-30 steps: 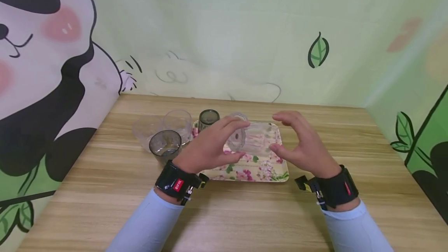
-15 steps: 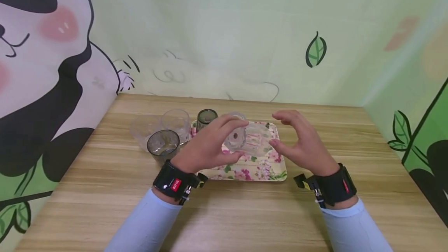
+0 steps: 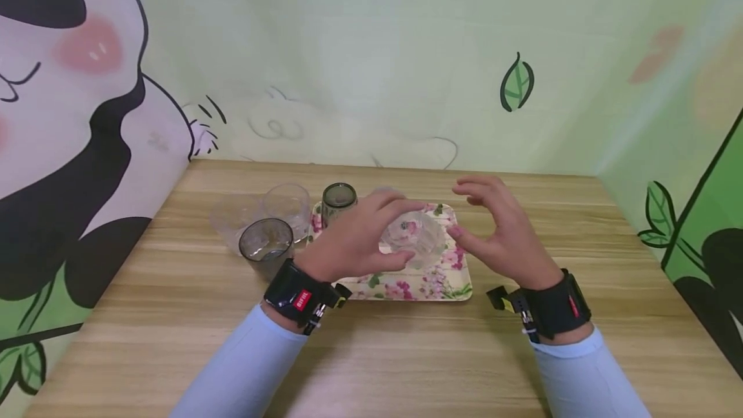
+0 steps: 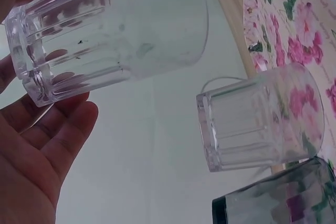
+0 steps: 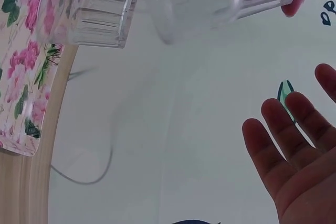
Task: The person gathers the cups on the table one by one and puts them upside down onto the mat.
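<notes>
My left hand [image 3: 362, 237] grips a clear tumbler [image 3: 422, 242] near its thick base, over the floral tray [image 3: 400, 290]. The tumbler [image 4: 121, 40] is tilted, base up and mouth down. Its ribbed lower part sits between thumb and fingers in the left wrist view. A second clear tumbler [image 4: 252, 121] stands upside down on the tray, mostly behind my left hand in the head view. Beside it, a smoky grey tumbler [image 3: 339, 200] is also inverted. My right hand [image 3: 499, 231] hovers right of the held tumbler, fingers spread and nothing in them.
Left of the tray, a smoky tumbler [image 3: 266, 244] stands upright on the wooden table [image 3: 406, 360], close to my left wrist. Two clear tumblers, one [image 3: 287, 205] nearer the tray and one [image 3: 232, 218] farther left, stand beside it. A printed wall cloth [image 3: 348, 82] rises behind the table.
The held tumbler has turned in my left hand from lying sideways, mouth to the right, to mouth down. My right hand has barely moved. The head view has shifted slightly.
</notes>
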`<state>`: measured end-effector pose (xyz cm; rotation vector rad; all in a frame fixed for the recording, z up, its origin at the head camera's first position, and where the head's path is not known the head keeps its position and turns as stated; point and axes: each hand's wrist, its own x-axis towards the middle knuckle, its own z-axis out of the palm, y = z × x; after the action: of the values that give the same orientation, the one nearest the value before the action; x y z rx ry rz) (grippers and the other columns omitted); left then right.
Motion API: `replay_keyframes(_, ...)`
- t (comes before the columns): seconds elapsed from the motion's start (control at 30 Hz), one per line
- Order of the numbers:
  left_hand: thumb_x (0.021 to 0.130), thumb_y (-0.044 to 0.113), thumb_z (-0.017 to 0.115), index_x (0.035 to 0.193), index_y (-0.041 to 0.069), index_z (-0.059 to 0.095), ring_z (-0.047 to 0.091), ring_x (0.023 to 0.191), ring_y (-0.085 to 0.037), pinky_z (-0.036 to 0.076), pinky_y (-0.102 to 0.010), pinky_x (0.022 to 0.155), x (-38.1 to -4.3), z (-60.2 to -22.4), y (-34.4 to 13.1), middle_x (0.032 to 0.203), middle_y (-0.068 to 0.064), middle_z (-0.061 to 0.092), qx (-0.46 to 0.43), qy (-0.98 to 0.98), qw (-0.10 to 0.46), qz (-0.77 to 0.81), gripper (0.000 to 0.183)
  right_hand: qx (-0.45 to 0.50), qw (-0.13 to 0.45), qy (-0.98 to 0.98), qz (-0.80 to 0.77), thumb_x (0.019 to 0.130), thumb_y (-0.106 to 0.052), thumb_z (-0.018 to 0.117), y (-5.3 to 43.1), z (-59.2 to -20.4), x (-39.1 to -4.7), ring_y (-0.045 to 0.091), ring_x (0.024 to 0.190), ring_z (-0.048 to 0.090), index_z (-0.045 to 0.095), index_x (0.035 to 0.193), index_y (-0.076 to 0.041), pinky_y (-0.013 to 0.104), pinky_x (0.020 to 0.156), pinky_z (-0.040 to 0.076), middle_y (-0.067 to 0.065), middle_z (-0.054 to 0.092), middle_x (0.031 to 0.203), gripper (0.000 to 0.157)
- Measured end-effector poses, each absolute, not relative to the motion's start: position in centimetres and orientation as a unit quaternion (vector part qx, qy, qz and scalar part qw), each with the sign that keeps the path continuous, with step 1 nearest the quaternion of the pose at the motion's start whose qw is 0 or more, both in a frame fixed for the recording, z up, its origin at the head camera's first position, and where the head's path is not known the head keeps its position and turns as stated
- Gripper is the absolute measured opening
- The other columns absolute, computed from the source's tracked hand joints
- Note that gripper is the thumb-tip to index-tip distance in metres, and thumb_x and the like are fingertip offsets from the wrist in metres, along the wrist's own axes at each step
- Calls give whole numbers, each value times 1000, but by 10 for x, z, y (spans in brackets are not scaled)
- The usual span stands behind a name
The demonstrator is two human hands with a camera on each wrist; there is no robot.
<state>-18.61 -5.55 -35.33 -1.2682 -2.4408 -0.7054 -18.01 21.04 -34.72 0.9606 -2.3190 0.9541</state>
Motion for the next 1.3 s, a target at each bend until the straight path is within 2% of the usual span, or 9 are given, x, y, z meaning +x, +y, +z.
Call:
replay_keyframes(0.4,86,37,72,143,15,52,54,128,-20,52,-42,109,-199,-353,-35,136,-5,63,-445,-852,121,-248,64,334,225,-839,366,78,1,79,215,-342,-179,30,123,53,58,130,-1,60,95,56,22,57,135,57)
replay_keyframes(0.7,86,38,74,141,14,54,59,123,-16,55,-37,105,-210,-360,-25,134,-4,65,-437,-862,114,-230,63,329,221,-837,376,78,2,78,217,-341,-178,29,123,52,57,131,-1,61,96,56,21,56,136,57)
replay_keyframes(1.0,93,37,70,143,15,51,60,124,-19,57,-39,104,-220,-367,-15,140,-7,60,-415,-878,90,-222,58,330,222,-836,377,79,3,77,218,-343,-179,28,123,52,57,131,-2,59,96,56,21,57,136,56)
replay_keyframes(1.3,91,44,70,148,19,46,63,120,-23,58,-43,102,-231,-372,-10,146,-8,57,-363,-905,68,-212,66,336,217,-837,374,80,2,76,216,-343,-180,29,124,53,58,130,-3,60,95,56,20,58,135,53)
